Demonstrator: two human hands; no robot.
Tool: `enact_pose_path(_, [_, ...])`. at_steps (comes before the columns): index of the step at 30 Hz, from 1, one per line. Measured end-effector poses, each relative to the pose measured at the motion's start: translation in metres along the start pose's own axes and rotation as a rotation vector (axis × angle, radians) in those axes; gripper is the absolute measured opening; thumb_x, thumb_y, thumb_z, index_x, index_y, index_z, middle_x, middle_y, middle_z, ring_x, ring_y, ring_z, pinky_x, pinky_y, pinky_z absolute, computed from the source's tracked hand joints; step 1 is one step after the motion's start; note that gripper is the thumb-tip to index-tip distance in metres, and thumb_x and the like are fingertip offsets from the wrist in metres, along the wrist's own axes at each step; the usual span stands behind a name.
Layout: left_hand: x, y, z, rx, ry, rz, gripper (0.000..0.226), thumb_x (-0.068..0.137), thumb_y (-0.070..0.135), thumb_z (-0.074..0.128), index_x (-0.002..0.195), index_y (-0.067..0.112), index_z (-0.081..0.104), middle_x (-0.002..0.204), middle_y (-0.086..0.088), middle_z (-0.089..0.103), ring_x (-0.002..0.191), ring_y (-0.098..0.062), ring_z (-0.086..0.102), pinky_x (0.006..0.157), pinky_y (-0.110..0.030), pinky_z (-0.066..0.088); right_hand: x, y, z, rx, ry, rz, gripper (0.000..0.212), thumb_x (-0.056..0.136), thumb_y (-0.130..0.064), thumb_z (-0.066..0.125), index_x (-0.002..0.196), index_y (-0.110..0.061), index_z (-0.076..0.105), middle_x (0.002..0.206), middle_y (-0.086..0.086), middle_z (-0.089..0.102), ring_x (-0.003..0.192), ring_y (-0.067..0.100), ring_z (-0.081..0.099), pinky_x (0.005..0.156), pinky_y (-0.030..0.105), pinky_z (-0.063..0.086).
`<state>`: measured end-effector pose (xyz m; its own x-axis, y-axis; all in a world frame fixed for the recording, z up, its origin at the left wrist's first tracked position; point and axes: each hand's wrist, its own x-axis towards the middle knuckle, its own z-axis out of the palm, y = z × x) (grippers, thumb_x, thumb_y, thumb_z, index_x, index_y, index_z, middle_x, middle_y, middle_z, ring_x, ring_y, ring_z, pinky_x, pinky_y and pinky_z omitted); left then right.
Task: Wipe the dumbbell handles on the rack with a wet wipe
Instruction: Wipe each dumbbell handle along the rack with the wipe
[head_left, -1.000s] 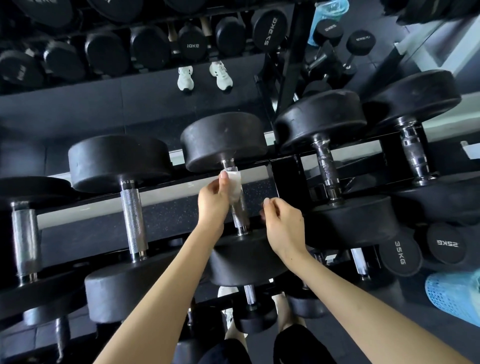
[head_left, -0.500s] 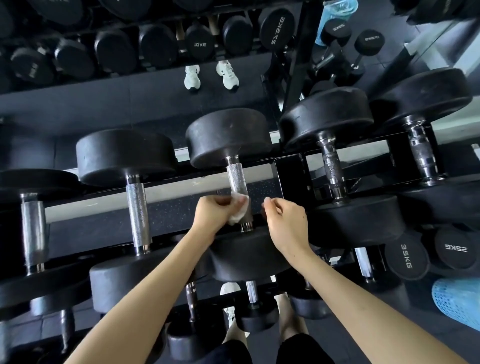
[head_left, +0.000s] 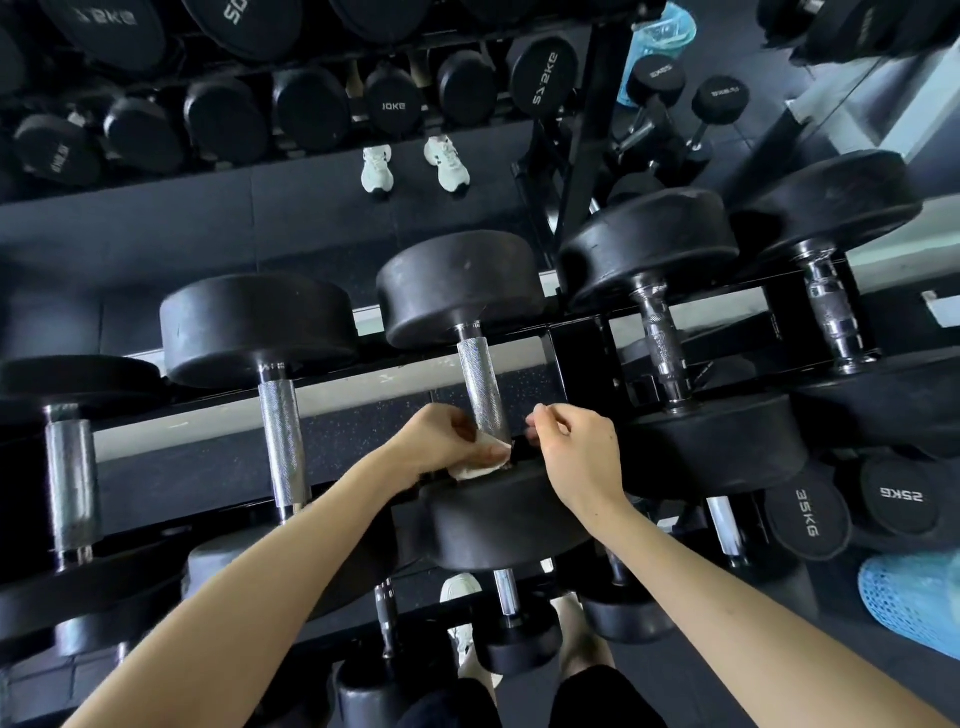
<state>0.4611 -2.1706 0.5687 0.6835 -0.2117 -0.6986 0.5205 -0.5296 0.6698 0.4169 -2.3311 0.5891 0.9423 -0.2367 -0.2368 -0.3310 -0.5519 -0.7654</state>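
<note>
A row of black dumbbells with knurled steel handles lies across the rack (head_left: 576, 364). My left hand (head_left: 441, 439) grips a white wet wipe (head_left: 478, 462) wrapped round the near end of the middle dumbbell's handle (head_left: 480, 384), just above its near head (head_left: 498, 525). My right hand (head_left: 576, 452) hovers just right of that handle with its fingers curled and nothing visible in them. More handles stand to the left (head_left: 283, 441) and to the right (head_left: 662, 348).
A mirror behind the rack reflects more dumbbells and a pair of white shoes (head_left: 415, 163). Smaller dumbbells marked 35KG (head_left: 808, 514) and 25KG (head_left: 901, 496) sit on the lower tier. A blue mesh basket (head_left: 914, 603) stands on the floor at the right.
My left hand has slid the wipe down the middle handle from its far end to its near end. My right hand has stayed beside the handle.
</note>
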Motion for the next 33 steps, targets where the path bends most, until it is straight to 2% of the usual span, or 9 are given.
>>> enact_pose_path(3, [-0.001, 0.002, -0.002, -0.036, -0.066, -0.017, 0.067, 0.049, 0.043, 0.09, 0.095, -0.001, 0.069, 0.07, -0.004, 0.07, 0.06, -0.012, 0.061, 0.062, -0.029, 0.052, -0.001, -0.002, 0.0, 0.023, 0.005, 0.011, 0.038, 0.093, -0.026, 0.046, 0.076, 0.002, 0.066, 0.069, 0.01, 0.068, 0.071, 0.026, 0.065, 0.071, 0.043, 0.052])
enact_pose_path(5, [-0.004, 0.002, 0.003, -0.066, -0.022, -0.029, 0.054, 0.06, 0.034, 0.087, 0.094, -0.004, 0.07, 0.059, 0.0, 0.066, 0.047, -0.007, 0.053, 0.05, -0.023, 0.043, -0.002, -0.006, -0.002, 0.032, 0.018, 0.029, 0.034, 0.094, -0.022, 0.047, 0.076, -0.004, 0.069, 0.071, 0.002, 0.07, 0.071, 0.017, 0.066, 0.072, 0.037, 0.052])
enact_pose_path(10, [-0.008, 0.011, 0.016, 0.15, 0.18, -0.02, 0.024, 0.066, 0.034, 0.084, 0.072, 0.012, 0.076, 0.061, 0.0, 0.068, 0.051, -0.006, 0.056, 0.046, -0.017, 0.044, -0.005, -0.009, -0.004, 0.011, 0.097, 0.016, 0.031, 0.095, -0.018, 0.046, 0.082, -0.007, 0.071, 0.071, 0.009, 0.069, 0.069, 0.021, 0.064, 0.066, 0.038, 0.051])
enact_pose_path(15, [-0.006, 0.009, 0.023, 0.235, 0.249, -0.048, 0.034, 0.062, 0.038, 0.082, 0.082, 0.011, 0.075, 0.078, -0.003, 0.073, 0.071, -0.014, 0.067, 0.067, -0.031, 0.057, -0.007, -0.011, -0.004, 0.013, 0.138, 0.034, 0.031, 0.095, -0.017, 0.045, 0.081, -0.004, 0.07, 0.074, 0.012, 0.069, 0.072, 0.023, 0.065, 0.068, 0.039, 0.053])
enact_pose_path(19, [-0.006, 0.008, 0.011, -0.037, 0.135, -0.098, 0.038, 0.057, 0.032, 0.091, 0.079, 0.007, 0.074, 0.073, -0.003, 0.073, 0.064, -0.011, 0.065, 0.066, -0.026, 0.054, -0.005, -0.01, -0.003, 0.045, 0.118, 0.072, 0.031, 0.095, -0.02, 0.045, 0.08, -0.008, 0.069, 0.074, 0.003, 0.07, 0.073, 0.015, 0.066, 0.074, 0.039, 0.054])
enact_pose_path(23, [-0.005, -0.003, 0.009, -0.295, 0.041, -0.049, 0.035, 0.072, 0.02, 0.081, 0.091, -0.005, 0.067, 0.072, -0.01, 0.065, 0.054, -0.011, 0.053, 0.048, -0.018, 0.04, -0.006, -0.012, -0.004, 0.095, 0.076, 0.107, 0.03, 0.095, -0.021, 0.044, 0.081, -0.013, 0.07, 0.077, -0.003, 0.07, 0.076, 0.009, 0.066, 0.074, 0.026, 0.053])
enact_pose_path(28, [-0.002, -0.001, 0.01, -0.533, 0.009, -0.026, 0.029, 0.068, 0.014, 0.076, 0.09, -0.001, 0.067, 0.077, -0.01, 0.072, 0.064, -0.016, 0.065, 0.059, -0.021, 0.052, -0.006, -0.009, -0.006, 0.083, 0.077, 0.081, 0.033, 0.096, -0.022, 0.044, 0.082, -0.007, 0.07, 0.074, 0.005, 0.07, 0.07, 0.015, 0.065, 0.061, 0.023, 0.048])
enact_pose_path(31, [-0.009, 0.003, 0.013, -0.47, 0.068, -0.047, 0.025, 0.07, 0.015, 0.079, 0.089, 0.002, 0.07, 0.091, -0.02, 0.07, 0.079, -0.024, 0.062, 0.073, -0.029, 0.049, -0.005, -0.007, -0.006, 0.072, 0.054, 0.049, 0.036, 0.096, -0.022, 0.043, 0.08, -0.001, 0.068, 0.073, 0.01, 0.07, 0.068, 0.022, 0.064, 0.063, 0.032, 0.049])
enact_pose_path(33, [-0.014, 0.007, 0.016, -0.351, 0.187, -0.094, 0.029, 0.068, 0.023, 0.083, 0.087, 0.004, 0.072, 0.081, -0.015, 0.07, 0.068, -0.018, 0.057, 0.064, -0.026, 0.045, -0.004, -0.005, -0.006, 0.068, 0.046, 0.019, 0.038, 0.096, -0.022, 0.043, 0.079, 0.004, 0.065, 0.072, 0.015, 0.069, 0.069, 0.027, 0.064, 0.065, 0.037, 0.049])
